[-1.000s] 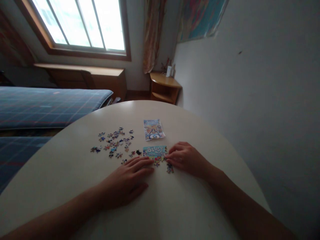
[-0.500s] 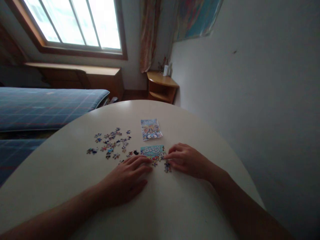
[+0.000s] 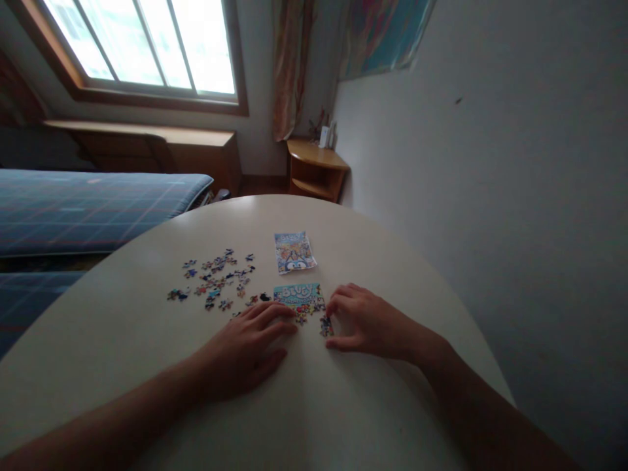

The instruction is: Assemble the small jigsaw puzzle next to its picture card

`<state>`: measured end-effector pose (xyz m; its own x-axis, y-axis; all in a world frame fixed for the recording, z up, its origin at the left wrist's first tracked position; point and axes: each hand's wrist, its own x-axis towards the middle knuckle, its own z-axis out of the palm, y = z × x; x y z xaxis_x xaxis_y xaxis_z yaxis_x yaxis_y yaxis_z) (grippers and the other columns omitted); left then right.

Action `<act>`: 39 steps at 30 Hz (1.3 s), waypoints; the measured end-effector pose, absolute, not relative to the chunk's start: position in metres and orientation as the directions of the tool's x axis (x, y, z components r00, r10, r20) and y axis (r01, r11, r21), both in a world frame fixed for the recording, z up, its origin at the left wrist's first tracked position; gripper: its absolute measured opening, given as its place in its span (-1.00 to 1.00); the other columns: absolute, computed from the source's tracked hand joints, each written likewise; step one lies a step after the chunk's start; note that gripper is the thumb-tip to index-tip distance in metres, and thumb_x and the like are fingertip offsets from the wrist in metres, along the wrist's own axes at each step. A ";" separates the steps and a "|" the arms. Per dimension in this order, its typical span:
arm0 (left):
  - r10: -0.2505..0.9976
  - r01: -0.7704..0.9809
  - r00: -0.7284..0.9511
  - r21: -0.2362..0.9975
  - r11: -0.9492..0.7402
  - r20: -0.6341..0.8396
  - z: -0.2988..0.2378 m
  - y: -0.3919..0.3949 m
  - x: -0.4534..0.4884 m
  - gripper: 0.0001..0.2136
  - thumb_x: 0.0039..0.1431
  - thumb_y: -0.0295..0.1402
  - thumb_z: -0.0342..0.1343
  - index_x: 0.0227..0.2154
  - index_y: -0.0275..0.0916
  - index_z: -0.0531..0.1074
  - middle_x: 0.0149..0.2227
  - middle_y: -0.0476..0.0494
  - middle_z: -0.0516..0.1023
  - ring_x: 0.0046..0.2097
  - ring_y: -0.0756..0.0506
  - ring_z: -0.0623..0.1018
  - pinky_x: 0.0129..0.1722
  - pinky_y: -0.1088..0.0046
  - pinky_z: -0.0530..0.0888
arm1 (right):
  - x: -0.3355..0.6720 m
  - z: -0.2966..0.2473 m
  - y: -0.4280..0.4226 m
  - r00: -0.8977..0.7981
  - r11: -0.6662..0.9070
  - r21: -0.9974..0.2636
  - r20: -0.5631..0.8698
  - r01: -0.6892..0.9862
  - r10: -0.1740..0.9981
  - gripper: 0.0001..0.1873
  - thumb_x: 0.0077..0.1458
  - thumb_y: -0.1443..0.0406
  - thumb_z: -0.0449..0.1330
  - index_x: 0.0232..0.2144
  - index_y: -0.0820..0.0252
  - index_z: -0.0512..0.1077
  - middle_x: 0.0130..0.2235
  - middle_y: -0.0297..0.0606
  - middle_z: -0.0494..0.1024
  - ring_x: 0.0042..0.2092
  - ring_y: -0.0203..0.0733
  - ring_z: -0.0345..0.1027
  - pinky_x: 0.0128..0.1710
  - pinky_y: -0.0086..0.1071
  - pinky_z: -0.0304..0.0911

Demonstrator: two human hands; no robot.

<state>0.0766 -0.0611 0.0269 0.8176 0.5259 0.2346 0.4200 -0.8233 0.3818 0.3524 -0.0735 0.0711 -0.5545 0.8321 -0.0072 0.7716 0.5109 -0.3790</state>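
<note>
- the left hand lies palm down on the round pale table, fingers stretched out and slack – it holds nothing, and its fingertips touch the near left edge of the joined puzzle patch.
- the right hand is curled in a c-shape, forefinger above and thumb below a small clump of pieces at the patch's near right corner; whether the 2 digits actually pinch the clump cannot be told (it is too small and dim).
- the patch lies flat between the 2 hands, its blue lettered strip on the far side.
- just beyond it lies a printed reference card, flat and apart from the patch.
- left of the patch a scatter of loose pieces is spread over the table – the nearest ones sit just beside the left hand's fingertips.
- past the table: a blue plaid bed, a bright window and a wooden corner shelf.
</note>
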 end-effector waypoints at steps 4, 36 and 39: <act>0.518 0.415 0.823 0.375 -0.829 0.234 0.029 -0.061 0.077 -0.68 0.26 -0.41 0.04 0.06 -0.13 0.34 0.16 -0.19 0.36 0.17 -0.23 0.35 0.16 0.04 0.38 | 0.352 0.069 -0.071 -0.553 0.494 -0.429 -0.014 0.756 0.833 -0.69 0.00 0.14 0.40 -0.26 0.17 0.49 -0.15 -0.17 0.49 -0.06 -0.04 0.32 -0.03 -0.20 0.26; 0.499 0.403 0.836 0.361 -0.841 0.229 0.031 -0.062 0.074 -0.66 0.29 -0.41 0.01 0.11 -0.15 0.32 0.20 -0.21 0.34 0.24 -0.24 0.30 0.22 0.05 0.34 | 0.354 0.064 -0.064 -0.540 0.494 -0.502 0.063 0.710 0.840 -0.75 0.11 0.21 0.33 -0.15 0.10 0.51 -0.09 -0.19 0.48 -0.04 -0.10 0.36 0.01 -0.22 0.28; 0.499 0.401 0.833 0.360 -0.842 0.238 0.030 -0.062 0.074 -0.66 0.28 -0.42 0.01 0.10 -0.14 0.33 0.20 -0.20 0.35 0.24 -0.23 0.30 0.22 0.04 0.34 | 0.355 0.064 -0.064 -0.544 0.497 -0.499 0.059 0.710 0.837 -0.78 0.11 0.22 0.33 -0.16 0.08 0.53 -0.10 -0.19 0.49 -0.06 -0.11 0.37 -0.01 -0.22 0.29</act>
